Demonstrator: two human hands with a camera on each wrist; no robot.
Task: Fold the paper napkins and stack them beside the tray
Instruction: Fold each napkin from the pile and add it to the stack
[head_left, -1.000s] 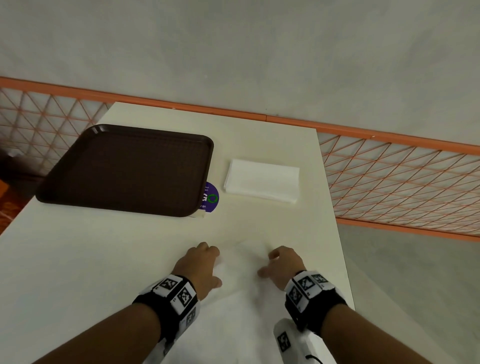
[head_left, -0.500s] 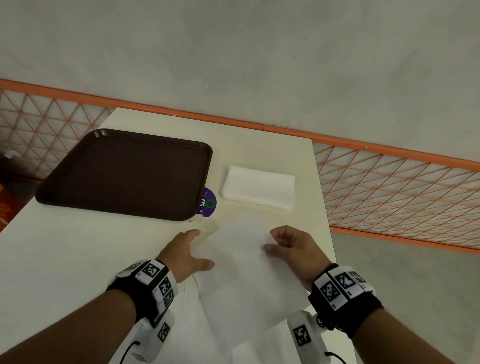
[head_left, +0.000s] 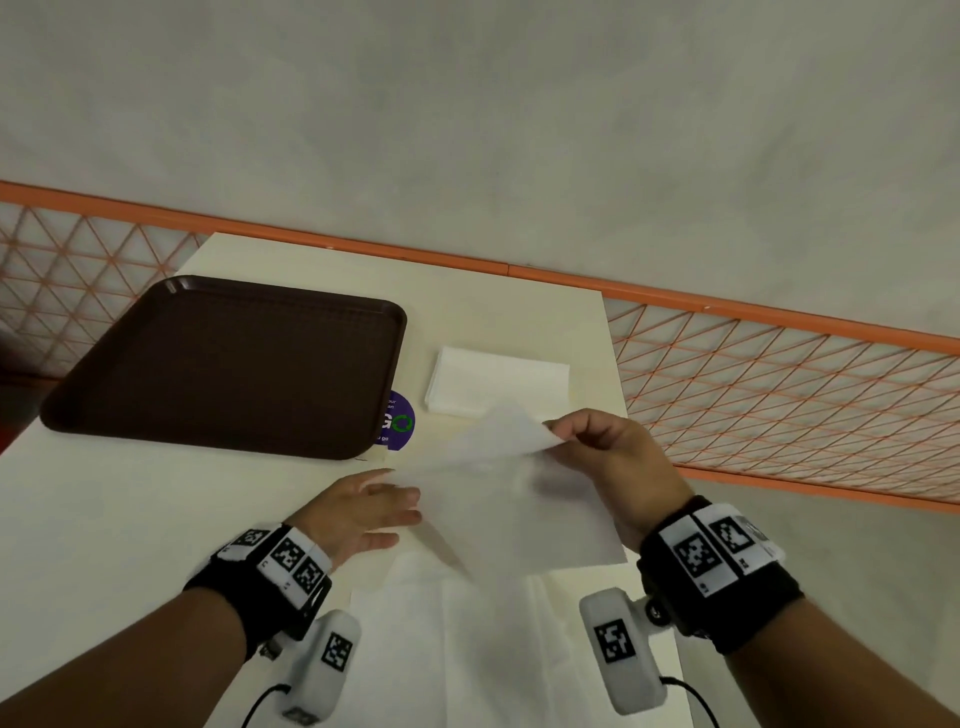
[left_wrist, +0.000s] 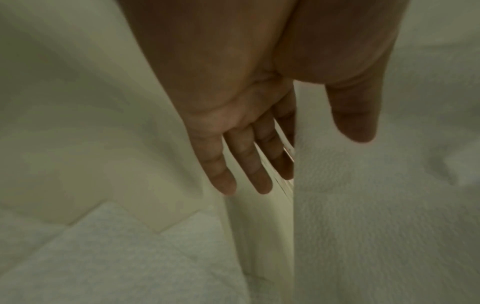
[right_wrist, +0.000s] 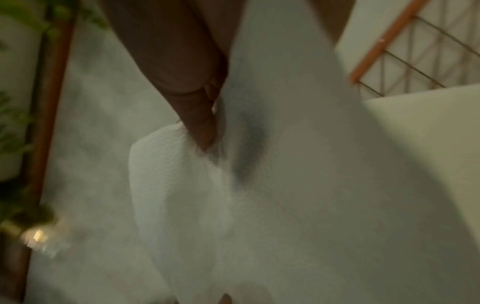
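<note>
From my feed I see a cream rectangular bench (head_left: 130, 519) set against a low orange metal lattice railing (head_left: 779, 374). Beyond it spreads a plain grey concrete surface (head_left: 467, 130), evenly and dimly lit. Blurred green plant leaves (right_wrist: 15, 127) edge the right wrist view.

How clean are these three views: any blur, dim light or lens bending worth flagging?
Head view: sharp and evenly lit, but the wide lens bows the orange railing; the lifted napkin is readable. Left wrist view: dim, soft focus, the left hand fills the top. Right wrist view: heavy motion blur, the right hand and napkin smeared, a bright glare spot at lower left.
</note>
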